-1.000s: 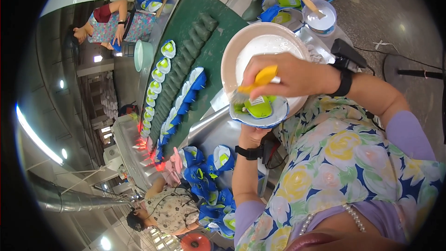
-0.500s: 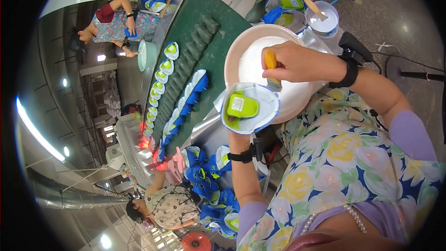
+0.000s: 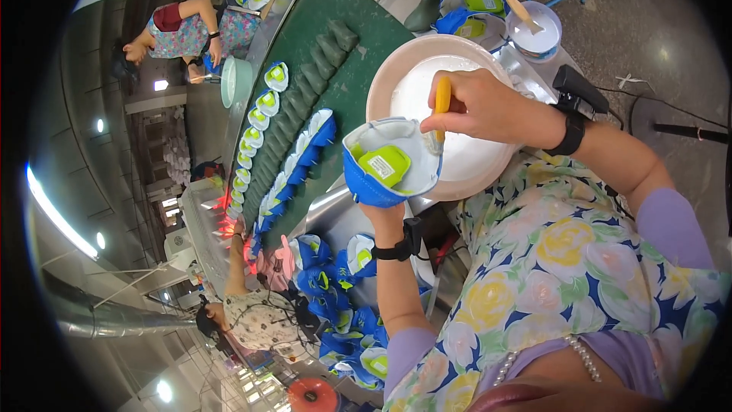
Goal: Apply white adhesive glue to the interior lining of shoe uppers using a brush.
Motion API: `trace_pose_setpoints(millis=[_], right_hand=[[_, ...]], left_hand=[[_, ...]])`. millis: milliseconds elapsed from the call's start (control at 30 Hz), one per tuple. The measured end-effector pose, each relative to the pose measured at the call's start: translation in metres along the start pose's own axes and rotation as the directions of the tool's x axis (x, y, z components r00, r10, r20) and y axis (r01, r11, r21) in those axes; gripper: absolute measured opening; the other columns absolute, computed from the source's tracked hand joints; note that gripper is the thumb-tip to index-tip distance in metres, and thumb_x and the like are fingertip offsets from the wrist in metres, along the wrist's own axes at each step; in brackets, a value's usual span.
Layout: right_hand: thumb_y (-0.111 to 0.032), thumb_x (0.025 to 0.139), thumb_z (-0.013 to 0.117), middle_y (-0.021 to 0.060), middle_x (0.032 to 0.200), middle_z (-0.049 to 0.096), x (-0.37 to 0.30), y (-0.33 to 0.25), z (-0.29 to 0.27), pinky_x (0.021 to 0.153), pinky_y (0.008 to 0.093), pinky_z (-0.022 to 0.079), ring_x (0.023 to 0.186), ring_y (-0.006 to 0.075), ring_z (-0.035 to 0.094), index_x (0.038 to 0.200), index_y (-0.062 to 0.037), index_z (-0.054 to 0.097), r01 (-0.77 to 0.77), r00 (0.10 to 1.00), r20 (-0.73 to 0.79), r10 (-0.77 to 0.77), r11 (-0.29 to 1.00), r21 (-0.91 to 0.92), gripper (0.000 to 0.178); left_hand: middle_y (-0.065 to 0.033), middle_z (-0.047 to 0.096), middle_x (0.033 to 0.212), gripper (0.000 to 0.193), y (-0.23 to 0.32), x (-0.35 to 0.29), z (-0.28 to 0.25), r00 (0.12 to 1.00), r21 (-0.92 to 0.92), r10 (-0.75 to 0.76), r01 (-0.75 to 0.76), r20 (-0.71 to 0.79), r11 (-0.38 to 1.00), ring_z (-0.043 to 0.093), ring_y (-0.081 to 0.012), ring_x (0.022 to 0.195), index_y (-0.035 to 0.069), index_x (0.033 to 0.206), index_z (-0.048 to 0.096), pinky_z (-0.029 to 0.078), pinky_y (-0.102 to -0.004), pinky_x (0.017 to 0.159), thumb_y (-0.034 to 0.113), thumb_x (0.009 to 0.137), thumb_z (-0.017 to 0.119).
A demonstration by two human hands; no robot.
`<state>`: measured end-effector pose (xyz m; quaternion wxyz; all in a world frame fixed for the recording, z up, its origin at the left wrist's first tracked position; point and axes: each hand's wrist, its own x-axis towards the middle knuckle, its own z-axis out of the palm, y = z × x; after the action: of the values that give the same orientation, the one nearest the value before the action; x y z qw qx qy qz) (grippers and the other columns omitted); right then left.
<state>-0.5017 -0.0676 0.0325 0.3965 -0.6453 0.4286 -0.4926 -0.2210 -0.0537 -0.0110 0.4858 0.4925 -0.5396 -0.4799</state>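
Note:
My left hand (image 3: pixel 385 217) grips a blue shoe upper (image 3: pixel 374 192) from beneath; its fingers are mostly hidden behind it. The upper has a white lining and a lime-green patch with a white label, and its opening faces me. Pinched in my right hand (image 3: pixel 496 107) is a brush (image 3: pixel 443 103) with a yellow handle, held upright. Its bristles touch the white inner edge of the upper on the right side. Right behind both hands stands a wide pale-pink basin (image 3: pixel 385 80) with white liquid (image 3: pixel 465 164) in it.
A green conveyor belt (image 3: pixel 347 69) carries rows of dark foot-shaped lasts (image 3: pixel 313 80) and blue uppers (image 3: pixel 305 156). More uppers (image 3: pixel 328 282) are piled at lower left. A white tub (image 3: pixel 545 46) with another brush (image 3: pixel 522 11) stands at right. Two co-workers stand beyond the belt.
The upper has shifted left and tilted, so more of its blue outside shows. The brush has moved from above the basin's side onto the upper's rim. Pieces on the belt have slid slightly.

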Motion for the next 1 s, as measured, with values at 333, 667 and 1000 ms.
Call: trace_pose_setpoints(millis=[333, 667, 1000], right_hand=[[-0.016, 0.084, 0.071, 0.0053, 0.076, 0.063, 0.01, 0.023, 0.013, 0.054, 0.0213, 0.05, 0.06, 0.0092, 0.061, 0.089, 0.0002, 0.056, -0.338, 0.899, -0.084, 0.429, 0.804, 0.489, 0.022], [-0.011, 0.087, 0.067, 0.0051, 0.081, 0.062, 0.012, 0.06, 0.02, 0.054, 0.0184, 0.048, 0.059, 0.008, 0.059, 0.093, -0.0021, 0.055, -0.482, 0.841, -0.052, 0.539, 0.788, 0.382, 0.016], [-0.011, 0.091, 0.062, 0.005, 0.092, 0.062, 0.012, 0.081, 0.014, 0.066, 0.0198, 0.049, 0.073, 0.008, 0.06, 0.1, -0.0023, 0.056, -0.478, 0.874, 0.057, 0.483, 0.832, 0.283, 0.013]], left_hand=[[-0.0048, 0.052, 0.077, 0.01, -0.061, 0.093, -0.067, 0.875, -0.171, -0.189, 0.123, -0.446, 0.977, 0.048, -0.0138, 0.061, 0.012, 0.096, 0.051, 0.04, -0.0266, 0.051, 0.012, 0.088, 0.058], [-0.0124, 0.055, 0.114, 0.045, -0.167, 0.214, -0.123, 0.887, -0.511, -0.415, 0.265, -0.204, 0.818, 0.06, -0.029, 0.095, 0.01, 0.134, 0.037, 0.054, -0.0461, 0.088, -0.002, 0.091, 0.045], [-0.0198, 0.054, 0.122, 0.054, -0.107, 0.102, -0.22, 0.832, 0.585, 0.196, 0.179, -0.519, 0.791, 0.052, -0.0325, 0.109, 0.0, 0.129, 0.048, 0.039, -0.0411, 0.097, 0.017, 0.081, 0.066]])
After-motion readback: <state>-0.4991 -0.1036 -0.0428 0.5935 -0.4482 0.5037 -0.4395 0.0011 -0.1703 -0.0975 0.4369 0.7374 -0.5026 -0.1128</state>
